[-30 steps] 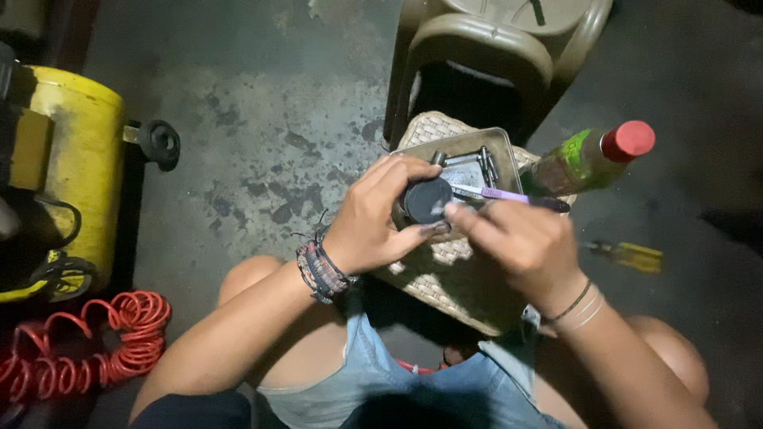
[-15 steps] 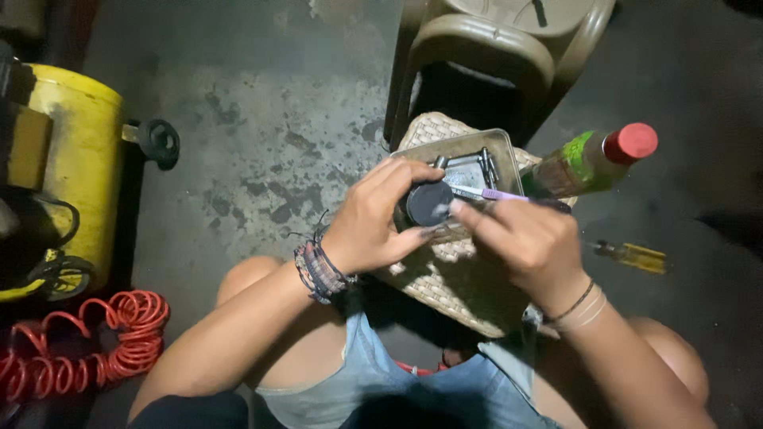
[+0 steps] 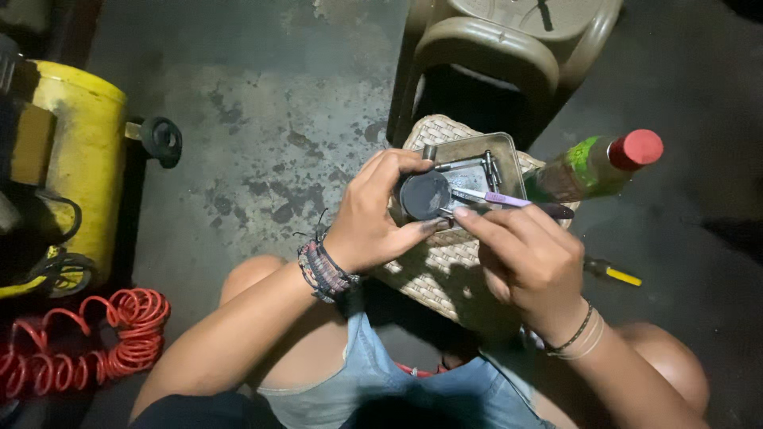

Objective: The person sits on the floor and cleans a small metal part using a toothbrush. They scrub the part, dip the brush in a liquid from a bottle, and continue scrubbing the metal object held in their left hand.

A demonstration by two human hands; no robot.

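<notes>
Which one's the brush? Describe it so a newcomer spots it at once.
Start at the woven stool between the person's knees, with the metal tray on it. Over the tray, the left hand grips a round dark part, and the right hand holds the brush against it. It is the only thin lilac-handled stick there; the tray's other pieces are grey metal.

Matt dark round part (image 3: 424,195), dull metal tray (image 3: 509,152), woven wicker stool (image 3: 445,266), rough stained concrete floor (image 3: 270,119)
</notes>
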